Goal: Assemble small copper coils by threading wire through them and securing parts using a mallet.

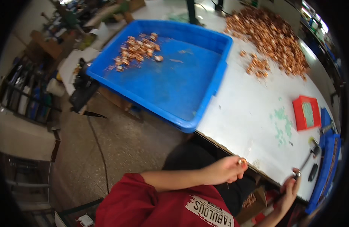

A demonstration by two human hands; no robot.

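Observation:
Near the table's front edge, my left hand [228,171] has its fingers closed around a small copper-coloured coil [242,162], which shows at the fingertips. Farther right, my right hand [289,191] is closed on the near end of a thin tool [306,160]. The tool has a metal shaft and a dark part at its far end; its exact kind cannot be made out. Beside it on the table lies a short black object [313,172]. Small pale green pieces [282,126] are scattered beyond my hands, next to a red bin [297,113] holding more of them.
A large blue tray [204,109] overhangs the table's left edge, with copper coils [138,51] in its far left corner. A big heap of coils [271,36] covers the back of the white table [235,109]. At the right stands a long blue rack [326,170]. A cardboard box [257,206] sits below.

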